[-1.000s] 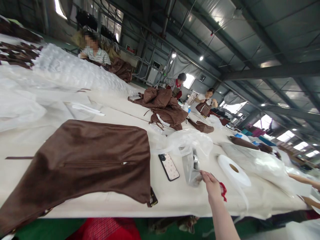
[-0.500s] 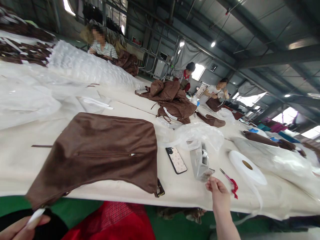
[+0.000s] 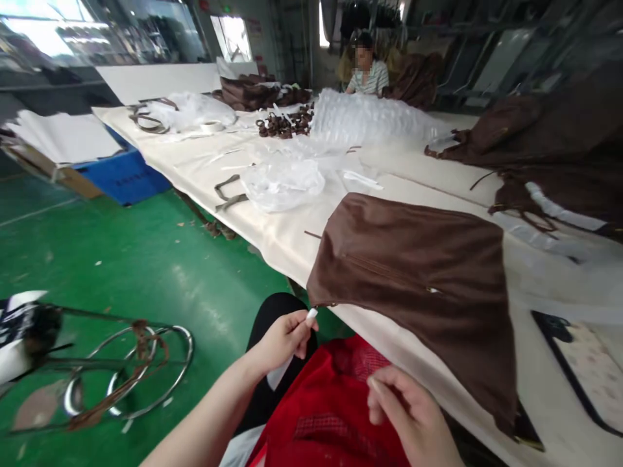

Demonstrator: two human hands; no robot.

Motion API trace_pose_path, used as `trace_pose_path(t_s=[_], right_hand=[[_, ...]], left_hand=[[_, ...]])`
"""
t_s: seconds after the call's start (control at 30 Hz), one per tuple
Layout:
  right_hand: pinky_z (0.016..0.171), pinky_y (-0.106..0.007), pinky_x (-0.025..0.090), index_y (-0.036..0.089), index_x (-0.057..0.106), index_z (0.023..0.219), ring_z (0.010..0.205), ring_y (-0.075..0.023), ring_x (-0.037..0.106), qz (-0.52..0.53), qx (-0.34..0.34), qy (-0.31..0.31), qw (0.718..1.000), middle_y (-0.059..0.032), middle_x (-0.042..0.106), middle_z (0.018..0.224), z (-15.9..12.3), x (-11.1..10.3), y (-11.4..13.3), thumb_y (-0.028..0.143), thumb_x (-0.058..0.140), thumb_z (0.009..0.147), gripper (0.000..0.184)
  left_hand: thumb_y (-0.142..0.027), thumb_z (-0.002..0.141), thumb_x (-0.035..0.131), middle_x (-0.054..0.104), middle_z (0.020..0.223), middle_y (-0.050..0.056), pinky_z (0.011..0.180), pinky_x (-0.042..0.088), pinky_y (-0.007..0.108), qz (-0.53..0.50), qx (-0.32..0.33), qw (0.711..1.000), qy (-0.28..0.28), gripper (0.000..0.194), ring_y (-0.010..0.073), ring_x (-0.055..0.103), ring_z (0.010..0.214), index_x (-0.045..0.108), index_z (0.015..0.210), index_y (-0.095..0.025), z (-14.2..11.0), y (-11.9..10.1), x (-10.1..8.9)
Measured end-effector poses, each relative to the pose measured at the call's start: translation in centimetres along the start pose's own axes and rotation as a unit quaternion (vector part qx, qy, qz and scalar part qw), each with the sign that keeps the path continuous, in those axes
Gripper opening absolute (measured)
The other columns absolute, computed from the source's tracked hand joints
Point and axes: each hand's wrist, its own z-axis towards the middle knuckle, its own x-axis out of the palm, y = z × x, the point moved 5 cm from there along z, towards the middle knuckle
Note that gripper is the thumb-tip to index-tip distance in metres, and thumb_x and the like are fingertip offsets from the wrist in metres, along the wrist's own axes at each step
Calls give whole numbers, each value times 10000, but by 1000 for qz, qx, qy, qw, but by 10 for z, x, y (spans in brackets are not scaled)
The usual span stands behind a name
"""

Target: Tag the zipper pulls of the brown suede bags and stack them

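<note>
A brown bag [image 3: 418, 253] lies flat along the table's front edge, its zipper facing up. Below its left corner, my left hand [image 3: 289, 334] pinches a small white wrapping strip [image 3: 312, 314]. The strip meets the bag's corner, and most of it is hidden by my fingers. My right hand [image 3: 409, 408] hovers over my red apron [image 3: 335, 402], apart from the bag. Its thumb and fingers are pressed together, and whatever may be between them is too small to make out.
A phone [image 3: 584, 370] lies right of the bag. Crumpled clear plastic [image 3: 285, 185] and a grey strap [image 3: 228, 191] are to the left. More brown bags [image 3: 559, 143] are heaped at right. Across the table sits a person [image 3: 370, 74]. A metal-framed stool [image 3: 141, 370] stands on the floor.
My right hand has left the clear tape at the dispenser and come back to my lap. The view has swung left. My left hand still holds the white strip by the bag's corner.
</note>
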Motion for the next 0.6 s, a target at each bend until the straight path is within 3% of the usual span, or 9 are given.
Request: trace_pose_path(t_s=[0.07,0.17,0.23,0.4,0.6], right_hand=[[596,-263,480,209,602,731,582,-159,574,30,-21,90,995,-11,611,624,34,40,19,575,578,815,377],[547,-225,441,195,600,760,541,-121,550,40,-48,124,990,10,600,631,74,65,25,552,585,821,363],[504,-214,413,182,610,750,503,-107,522,46,-53,127,989,16,584,606,91,73,19,556,598,808,379],[450,-207,346,175,590,679,448,-93,454,51,-27,134,989,30,534,537,108,85,9,576,639,763,413],[400,-206,294,189,562,619,395,-85,407,-8,-6,129,992,41,510,479,111,87,13,533,641,763,381]], left_hand=[[-631,849,460,410,491,-84,399,269,159,25,4,1000,-14,488,58,392,386,548,873,-151,-2,0,-3],[-606,875,425,394,502,-81,375,246,168,49,-16,999,-13,477,61,360,374,549,872,-146,-3,0,-6],[-552,904,396,420,525,-66,397,276,176,75,-10,997,-10,434,67,371,400,547,851,-149,-2,-2,-8],[-375,941,367,519,652,-12,584,376,206,220,87,971,-21,337,105,450,594,537,742,-162,-5,-19,-14],[-297,926,378,491,648,-18,606,347,232,269,89,959,-25,250,114,419,594,460,719,-182,-11,-26,-14]])
